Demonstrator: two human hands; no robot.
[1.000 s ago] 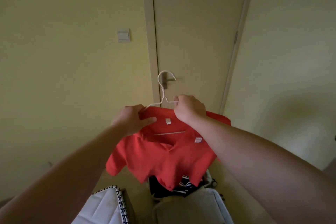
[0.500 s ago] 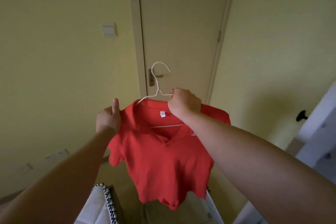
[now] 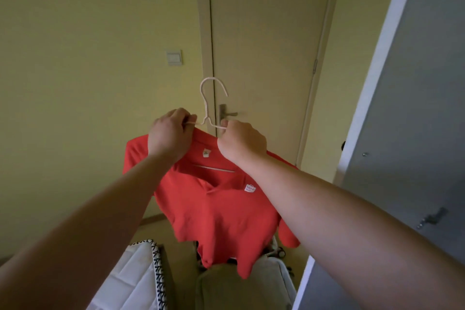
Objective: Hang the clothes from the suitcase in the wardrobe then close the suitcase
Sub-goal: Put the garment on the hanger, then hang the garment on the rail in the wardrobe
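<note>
red shirt (image 3: 219, 211) droops below left hand (image 3: 168, 138) and right hand (image 3: 241, 143), both gripping its hanger (image 3: 206, 118).

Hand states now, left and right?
Left hand: closed, pinching the thin white wire hanger carrying the red polo shirt.
Right hand: closed, gripping the same hanger.

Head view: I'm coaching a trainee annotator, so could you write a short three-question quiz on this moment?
1. True or false: the red polo shirt is already threaded onto the white hanger.
2. How many hands have a grip on the hanger's wire? A) none B) one C) both
3. Fill in: behind the hanger's hook stands a closed ____.
Key: 1 true; 2 C, the left hand and the right hand; 3 door.
</note>
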